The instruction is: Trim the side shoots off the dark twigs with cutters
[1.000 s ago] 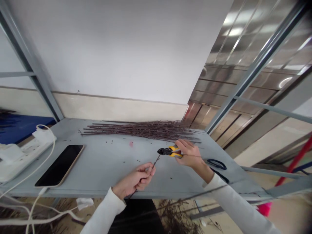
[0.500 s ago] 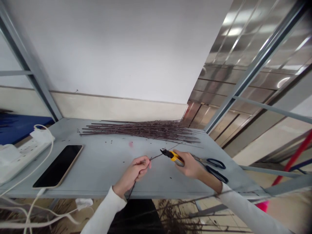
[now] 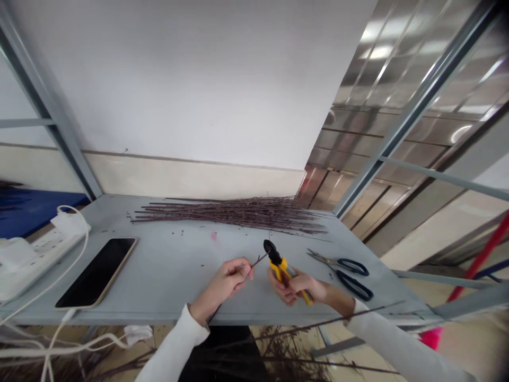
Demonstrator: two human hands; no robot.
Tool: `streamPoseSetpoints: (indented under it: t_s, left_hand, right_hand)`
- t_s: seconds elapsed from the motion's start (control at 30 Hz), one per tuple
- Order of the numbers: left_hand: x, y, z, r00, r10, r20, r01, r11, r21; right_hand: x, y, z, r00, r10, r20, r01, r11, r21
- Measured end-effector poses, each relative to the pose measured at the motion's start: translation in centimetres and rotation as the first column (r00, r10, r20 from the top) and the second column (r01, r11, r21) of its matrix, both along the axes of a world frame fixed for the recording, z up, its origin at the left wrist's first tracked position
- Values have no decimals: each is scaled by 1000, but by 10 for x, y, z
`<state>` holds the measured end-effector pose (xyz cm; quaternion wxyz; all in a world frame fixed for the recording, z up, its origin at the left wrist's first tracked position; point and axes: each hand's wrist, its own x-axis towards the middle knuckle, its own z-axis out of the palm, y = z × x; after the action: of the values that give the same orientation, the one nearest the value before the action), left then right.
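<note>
Yellow-handled cutters [image 3: 280, 262], gripped in the right hand [image 3: 296, 286], sit at the tip of a thin twig [image 3: 258, 260] pinched by the left hand [image 3: 225, 284] above the table [image 3: 167, 265] (trimming, seemingly); cutting needs the tip between blades.

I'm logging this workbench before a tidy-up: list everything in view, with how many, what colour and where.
table: one, grey, under everything
twig pile: one, dark brown, back of table
phone: one, black, left on table
power strip: one, white, far left, cables attached
scissors: one pair, black handles, right on table
cutters: one, yellow and black, in right hand
single twig: one, dark brown, pinched in left hand, tip near cutters
left hand: one, white sleeve, front middle
right hand: one, white sleeve, beside it
</note>
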<state>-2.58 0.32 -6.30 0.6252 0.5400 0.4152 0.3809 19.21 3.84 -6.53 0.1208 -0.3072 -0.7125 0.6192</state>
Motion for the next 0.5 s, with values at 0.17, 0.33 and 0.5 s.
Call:
streamPoseSetpoints:
  t_s: [0.17,0.33,0.5]
  left_hand:
    - [9,-5,-6,971,222,-83,-204,962,183]
    - [27,-10,-15,902,398,-166,-338,892,300]
    - [34,-13,-18,854,467,-230,-369,854,366]
  right_hand:
    - [9,7,12,909,-400,120,308,836,454]
    - [12,5,13,682,-699,215,177,444,879]
    - [5,3,15,620,-767,166,256,397,881]
